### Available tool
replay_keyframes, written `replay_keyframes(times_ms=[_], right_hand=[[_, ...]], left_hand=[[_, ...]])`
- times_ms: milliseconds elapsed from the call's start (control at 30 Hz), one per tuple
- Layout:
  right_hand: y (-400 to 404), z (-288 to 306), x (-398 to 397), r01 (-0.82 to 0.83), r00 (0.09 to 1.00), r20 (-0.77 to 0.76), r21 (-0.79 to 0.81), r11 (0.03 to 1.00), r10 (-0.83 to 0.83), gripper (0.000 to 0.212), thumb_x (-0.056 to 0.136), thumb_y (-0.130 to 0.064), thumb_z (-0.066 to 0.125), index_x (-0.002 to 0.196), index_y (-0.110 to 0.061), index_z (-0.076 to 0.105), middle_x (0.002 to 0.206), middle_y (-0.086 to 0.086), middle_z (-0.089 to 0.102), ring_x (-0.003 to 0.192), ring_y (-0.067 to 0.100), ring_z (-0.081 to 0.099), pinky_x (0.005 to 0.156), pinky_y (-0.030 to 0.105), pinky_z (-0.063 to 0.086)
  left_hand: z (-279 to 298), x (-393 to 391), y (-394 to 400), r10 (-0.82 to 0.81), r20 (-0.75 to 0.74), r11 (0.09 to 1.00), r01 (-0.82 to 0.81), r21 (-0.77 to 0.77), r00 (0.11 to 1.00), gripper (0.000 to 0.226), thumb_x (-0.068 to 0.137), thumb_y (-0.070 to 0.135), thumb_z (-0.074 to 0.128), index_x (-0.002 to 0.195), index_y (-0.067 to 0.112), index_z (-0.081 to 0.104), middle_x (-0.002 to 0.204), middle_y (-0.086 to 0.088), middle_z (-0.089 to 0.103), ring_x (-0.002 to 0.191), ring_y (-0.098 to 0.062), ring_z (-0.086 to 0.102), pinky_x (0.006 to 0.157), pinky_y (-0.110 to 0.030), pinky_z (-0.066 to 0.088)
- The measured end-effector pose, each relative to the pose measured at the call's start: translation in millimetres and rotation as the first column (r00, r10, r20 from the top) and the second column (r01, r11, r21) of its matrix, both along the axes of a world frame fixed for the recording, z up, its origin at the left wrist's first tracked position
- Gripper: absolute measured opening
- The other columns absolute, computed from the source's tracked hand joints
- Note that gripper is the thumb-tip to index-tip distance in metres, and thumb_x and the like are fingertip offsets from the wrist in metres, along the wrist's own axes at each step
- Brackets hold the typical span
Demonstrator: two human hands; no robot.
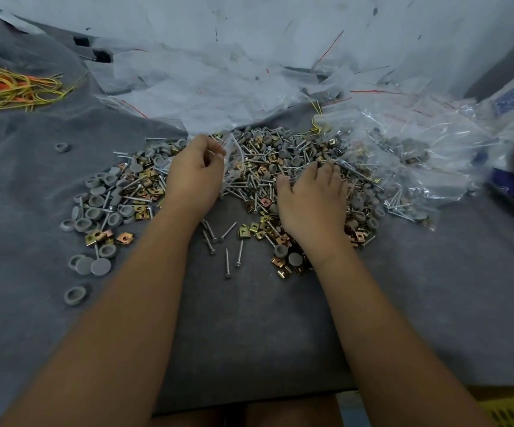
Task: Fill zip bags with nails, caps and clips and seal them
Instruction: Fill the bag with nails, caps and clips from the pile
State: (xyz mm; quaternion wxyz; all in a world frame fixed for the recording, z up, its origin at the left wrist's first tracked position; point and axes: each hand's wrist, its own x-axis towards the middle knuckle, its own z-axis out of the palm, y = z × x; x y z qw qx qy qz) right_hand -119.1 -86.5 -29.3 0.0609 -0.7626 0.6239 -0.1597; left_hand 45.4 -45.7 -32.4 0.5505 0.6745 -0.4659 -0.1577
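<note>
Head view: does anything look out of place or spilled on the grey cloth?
A few grey caps lie alone on the grey cloth, apart from the mixed pile of nails, caps and clips. Some loose nails have also strayed toward the person. Otherwise nothing stands out.

Grey felt cloth (249, 328) covers the desk, wrinkled at 10 o'clock. Pale crumpled sheeting (249, 29) fills 12 o'clock. Yellow crate (508, 409) at 5 o'clock. Light dim, cool, even.

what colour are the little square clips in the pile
Brassy gold, some with a coppery tint; the clips show best in the head view, near the right hand.
</note>
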Motion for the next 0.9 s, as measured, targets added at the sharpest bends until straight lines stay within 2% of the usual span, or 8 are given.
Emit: replay_keyframes(times_ms=[200, 300, 400, 467, 533, 667, 767, 900], right_hand=[[-22, 8, 39, -0.171, 0.967, 0.191, 0.004, 0.985, 0.167, 0.064, 0.101, -0.050, 0.029, 0.152, -0.011, 0.026, 0.161, 0.016, 0.015, 0.149, 0.028, 0.008, 0.120, 0.045, 0.003], [-18, 16, 49, -0.333, 0.748, 0.583, -0.084, 0.939, 0.317, 0.048, 0.100, -0.040, 0.043, 0.143, -0.020, 0.045, 0.153, 0.003, 0.036, 0.141, 0.017, 0.029, 0.116, 0.037, 0.022], [-17, 22, 35, -0.278, 0.648, 0.694, -0.167, 0.946, 0.313, 0.029, 0.096, -0.031, 0.049, 0.120, -0.024, 0.064, 0.119, -0.009, 0.062, 0.105, 0.001, 0.055, 0.093, 0.034, 0.049], [-22, 25, 16, -0.209, 0.682, 0.690, -0.137, 0.968, 0.245, 0.023, 0.093, -0.024, 0.048, 0.100, -0.028, 0.069, 0.092, -0.013, 0.068, 0.069, -0.004, 0.057, 0.070, 0.029, 0.051], [-26, 29, -3, -0.170, 0.751, 0.639, -0.059, 0.984, 0.168, 0.028, 0.088, -0.017, 0.046, 0.083, -0.029, 0.070, 0.077, -0.007, 0.069, 0.051, 0.004, 0.055, 0.061, 0.030, 0.049], [-25, 36, -17, -0.257, 0.880, 0.434, 0.097, 0.962, 0.192, 0.021, 0.084, -0.019, 0.053, 0.080, -0.011, 0.073, 0.079, 0.013, 0.069, 0.059, 0.013, 0.060, 0.067, 0.037, 0.055], [-19, 40, -13, -0.384, 0.907, 0.271, 0.210, 0.899, 0.323, 0.005, 0.080, -0.027, 0.073, 0.084, -0.025, 0.073, 0.075, -0.009, 0.063, 0.068, 0.007, 0.058, 0.059, 0.027, 0.046], [-19, 41, -8, -0.413, 0.901, 0.254, 0.258, 0.873, 0.351, 0.038, 0.074, -0.023, 0.083, 0.110, -0.023, 0.071, 0.090, -0.010, 0.062, 0.080, 0.009, 0.061, 0.073, 0.027, 0.051]], left_hand=[[0, 0, 0, 0.010, -0.036, 1.000, -0.010, -0.022, 0.999, 0.018, 0.097, 0.016, 0.048, 0.088, 0.030, 0.055, 0.082, -0.002, 0.061, 0.080, -0.031, 0.064, 0.073, -0.047, 0.056], [-1, -1, 0, 0.013, -0.057, 0.999, -0.016, -0.046, 0.998, 0.021, 0.097, 0.014, 0.049, 0.085, 0.031, 0.054, 0.081, -0.001, 0.060, 0.073, -0.021, 0.060, 0.070, -0.042, 0.054], [0, -1, 0, 0.018, -0.075, 0.999, -0.021, -0.045, 0.997, 0.022, 0.096, 0.014, 0.048, 0.082, 0.031, 0.054, 0.080, 0.000, 0.060, 0.070, -0.018, 0.057, 0.066, -0.039, 0.053], [0, -1, -1, 0.019, -0.085, 0.999, -0.022, -0.039, 0.996, 0.023, 0.096, 0.014, 0.048, 0.081, 0.031, 0.054, 0.079, -0.001, 0.059, 0.070, -0.018, 0.056, 0.066, -0.039, 0.052], [0, -1, -1, 0.017, -0.092, 0.999, -0.020, -0.032, 0.996, 0.023, 0.096, 0.015, 0.048, 0.081, 0.030, 0.054, 0.079, -0.002, 0.058, 0.070, -0.019, 0.055, 0.067, -0.042, 0.053], [1, -2, -1, 0.018, -0.085, 1.000, -0.020, -0.021, 0.996, 0.022, 0.096, 0.016, 0.049, 0.079, 0.029, 0.054, 0.079, -0.004, 0.057, 0.071, -0.021, 0.055, 0.071, -0.048, 0.054], [1, -1, 0, 0.011, -0.083, 1.000, -0.013, -0.021, 0.996, 0.019, 0.095, 0.017, 0.050, 0.080, 0.028, 0.056, 0.079, -0.007, 0.058, 0.072, -0.021, 0.054, 0.072, -0.050, 0.053], [0, -1, -2, 0.011, -0.082, 1.000, -0.013, -0.019, 0.997, 0.016, 0.095, 0.018, 0.050, 0.083, 0.026, 0.058, 0.079, -0.006, 0.059, 0.071, -0.021, 0.056, 0.072, -0.049, 0.054]])
